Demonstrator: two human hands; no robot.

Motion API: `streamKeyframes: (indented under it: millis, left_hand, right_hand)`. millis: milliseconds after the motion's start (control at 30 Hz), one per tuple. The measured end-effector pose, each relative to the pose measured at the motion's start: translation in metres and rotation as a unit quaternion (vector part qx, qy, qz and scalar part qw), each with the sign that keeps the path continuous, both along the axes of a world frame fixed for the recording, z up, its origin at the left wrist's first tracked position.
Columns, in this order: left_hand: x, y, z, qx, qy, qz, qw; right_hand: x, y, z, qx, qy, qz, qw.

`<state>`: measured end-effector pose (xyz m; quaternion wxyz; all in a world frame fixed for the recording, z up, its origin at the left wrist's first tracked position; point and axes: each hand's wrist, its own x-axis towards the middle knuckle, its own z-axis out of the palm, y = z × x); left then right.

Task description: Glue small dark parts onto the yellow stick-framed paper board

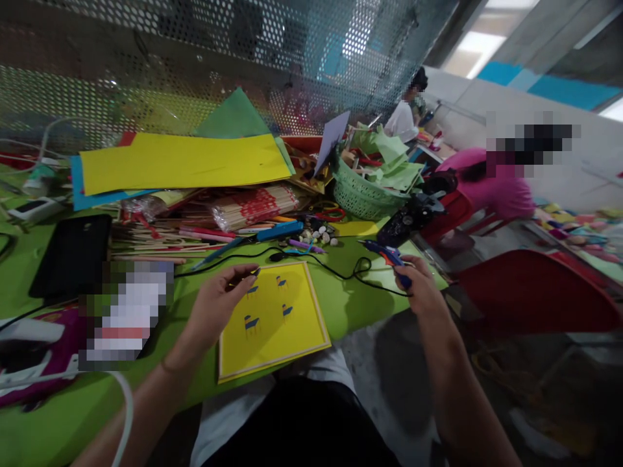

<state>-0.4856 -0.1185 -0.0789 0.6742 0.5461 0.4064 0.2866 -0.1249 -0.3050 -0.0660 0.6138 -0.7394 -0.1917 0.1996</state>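
Note:
A yellow board (272, 347) edged with thin pale wooden strips lies at the table's front edge, before my body. Several small dark-blue chair-like figures (252, 324) with orange-yellow legs are on it. Over its upper left corner is my left hand (226, 295), thumb and fingers pinched together; a small dark bit shows at the fingertips, too small to name. My right hand (421, 282) grips a blue glue gun (396, 264) with an orange trigger, right of the board and off its surface. The gun's nozzle points up and left.
A black cord (335, 269) runs across the green table (350, 311). Behind the board lie a blue cutter (280, 231), wooden sticks (263, 204) and yellow sheets (185, 162). A green basket (360, 194) of scraps stands back right. A phone (131, 311) and black tablet (73, 253) lie left.

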Motion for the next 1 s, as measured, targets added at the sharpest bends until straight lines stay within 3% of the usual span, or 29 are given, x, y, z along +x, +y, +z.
streamKeyframes:
  millis: [200, 333, 433, 600, 800, 1000]
  left_hand:
    - [0.003, -0.005, 0.007, -0.067, -0.024, -0.026, 0.997]
    - [0.006, -0.004, 0.010, -0.099, -0.061, -0.030, 0.993]
    - [0.008, 0.000, 0.012, -0.062, -0.083, -0.007, 0.995]
    - [0.012, 0.007, 0.016, -0.083, -0.144, 0.015, 0.986]
    - [0.016, 0.014, 0.007, -0.099, -0.184, 0.041, 0.977]
    - [0.013, 0.016, 0.001, -0.118, -0.180, 0.060, 0.975]
  right_hand:
    - [-0.021, -0.018, 0.021, 0.135, 0.031, -0.012, 0.990]
    - [-0.043, -0.022, 0.027, 0.226, 0.115, 0.081, 0.964]
    - [-0.061, -0.016, 0.035, 0.204, 0.152, 0.179, 0.950]
    - [-0.081, 0.007, 0.047, 0.208, 0.118, 0.243, 0.940]
    - [-0.092, 0.040, 0.038, 0.178, 0.165, 0.354, 0.903]
    - [-0.104, 0.081, 0.036, 0.107, 0.098, 0.425, 0.893]
